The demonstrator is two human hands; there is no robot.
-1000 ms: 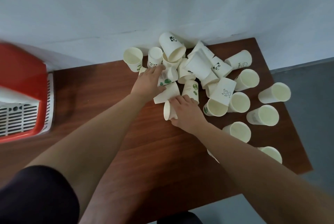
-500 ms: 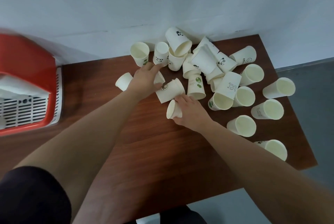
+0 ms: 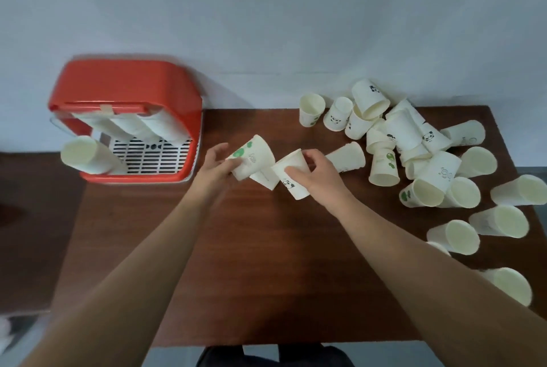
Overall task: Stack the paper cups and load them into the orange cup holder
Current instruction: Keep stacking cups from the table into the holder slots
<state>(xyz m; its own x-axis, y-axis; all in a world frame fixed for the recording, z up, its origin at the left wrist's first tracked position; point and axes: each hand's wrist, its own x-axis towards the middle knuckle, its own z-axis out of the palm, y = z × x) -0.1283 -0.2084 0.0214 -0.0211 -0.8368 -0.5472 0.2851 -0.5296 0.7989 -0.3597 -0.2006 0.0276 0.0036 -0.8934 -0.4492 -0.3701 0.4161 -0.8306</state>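
Dark desk [image 3: 266, 263] against grey wall [image 3: 266, 11], orange cup holder [image 3: 124, 85] left, paper cups [image 3: 384, 168] strewn right, left hand [image 3: 214, 169] fingers [image 3: 234, 161] curled round leaf-print cup [image 3: 254, 156], right hand [image 3: 318, 178] gripping panda cup [image 3: 291, 175].

**Around the work**

A dark reddish-brown wooden worktop [image 3: 266, 263] stands against a plain pale grey wall [image 3: 266, 11]. Grey floor [image 3: 529, 135] shows past its right edge. A second, darker brown surface [image 3: 35, 218] adjoins it on the left.
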